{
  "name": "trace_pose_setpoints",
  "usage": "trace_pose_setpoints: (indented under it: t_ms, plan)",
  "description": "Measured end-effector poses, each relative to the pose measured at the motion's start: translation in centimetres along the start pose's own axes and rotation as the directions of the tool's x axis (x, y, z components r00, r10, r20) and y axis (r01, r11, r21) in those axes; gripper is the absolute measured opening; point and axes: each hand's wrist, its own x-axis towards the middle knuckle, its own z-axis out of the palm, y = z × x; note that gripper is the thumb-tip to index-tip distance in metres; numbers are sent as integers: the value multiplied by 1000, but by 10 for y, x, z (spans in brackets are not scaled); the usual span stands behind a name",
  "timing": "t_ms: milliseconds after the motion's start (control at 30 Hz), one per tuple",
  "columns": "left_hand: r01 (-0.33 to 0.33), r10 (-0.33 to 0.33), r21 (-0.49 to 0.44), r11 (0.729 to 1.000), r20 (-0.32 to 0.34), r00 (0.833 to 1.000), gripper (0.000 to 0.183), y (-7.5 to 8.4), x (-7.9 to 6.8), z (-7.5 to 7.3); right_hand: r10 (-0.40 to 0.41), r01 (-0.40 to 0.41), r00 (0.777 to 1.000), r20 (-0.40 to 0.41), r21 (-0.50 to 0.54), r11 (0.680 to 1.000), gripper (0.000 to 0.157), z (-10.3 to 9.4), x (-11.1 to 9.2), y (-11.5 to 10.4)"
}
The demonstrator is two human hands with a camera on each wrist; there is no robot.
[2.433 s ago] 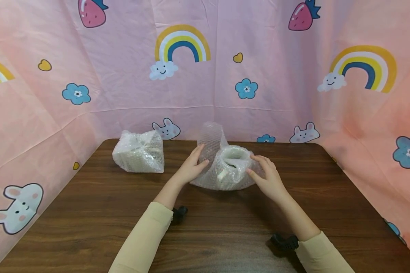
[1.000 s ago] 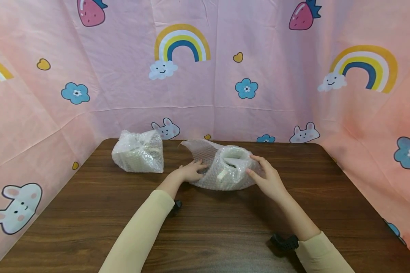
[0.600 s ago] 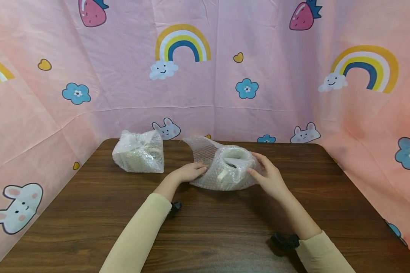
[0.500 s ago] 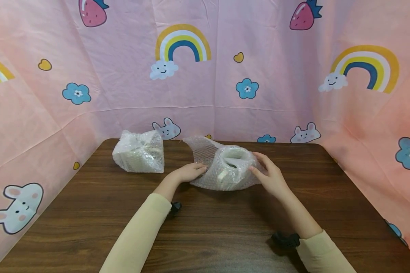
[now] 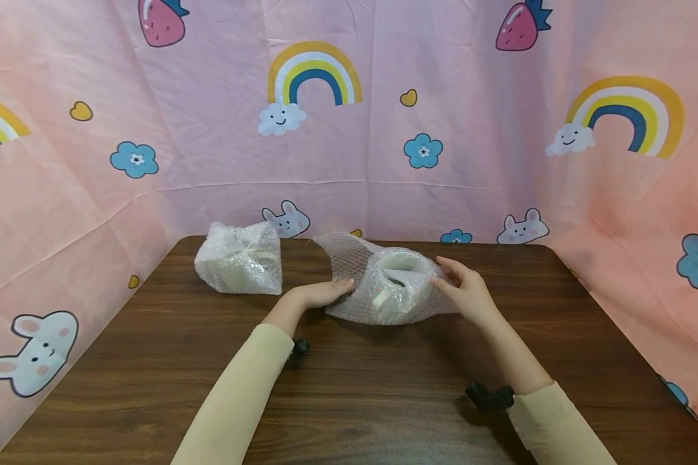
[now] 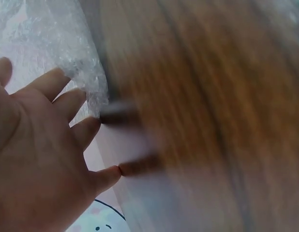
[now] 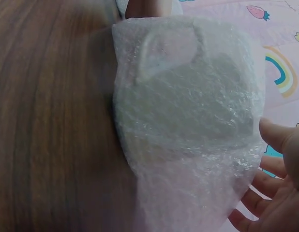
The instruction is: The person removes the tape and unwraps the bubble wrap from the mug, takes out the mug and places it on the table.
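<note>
A pale mug (image 5: 406, 261) stands on the table with its rim up, wrapped in bubble wrap (image 5: 378, 309). Its handle loop shows through the film in the right wrist view. A loose flap (image 5: 346, 255) of the wrap leans out to the back left. My left hand (image 5: 321, 294) lies at the flap's base with fairly straight fingers; in the left wrist view its fingertips are against the film. On the other side, my right hand (image 5: 468, 289) is spread at the wrap's right edge, thumb and fingers apart, touching it lightly without a firm grip.
Another bubble-wrapped bundle (image 5: 240, 258) stands at the back left of the dark wooden table (image 5: 349, 400); what is inside is unclear. A printed pink cloth (image 5: 372, 148) hangs behind the table and along both sides.
The flap, upright earlier, has dropped to the left. My left hand has come down from it to its base. My right hand has shifted slightly right, off the mug's rim.
</note>
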Motion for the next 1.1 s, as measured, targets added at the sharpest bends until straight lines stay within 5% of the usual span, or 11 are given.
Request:
trace_pose_setpoints:
  t_ms: [567,900,1100]
  plan:
    - [14,-13,-43,999,5,1000,68,2,-3,3,-5,5,997,-77,-1,1000,52,-14,-4,-5]
    - [17,-17,-49,999,-5,1000,68,0,-3,3,-47,50,994,-98,19,999,22,-28,-13,4]
    - [29,-29,-43,999,-7,1000,66,0,-4,3,-69,71,997,-40,73,995,20,-39,-18,12]
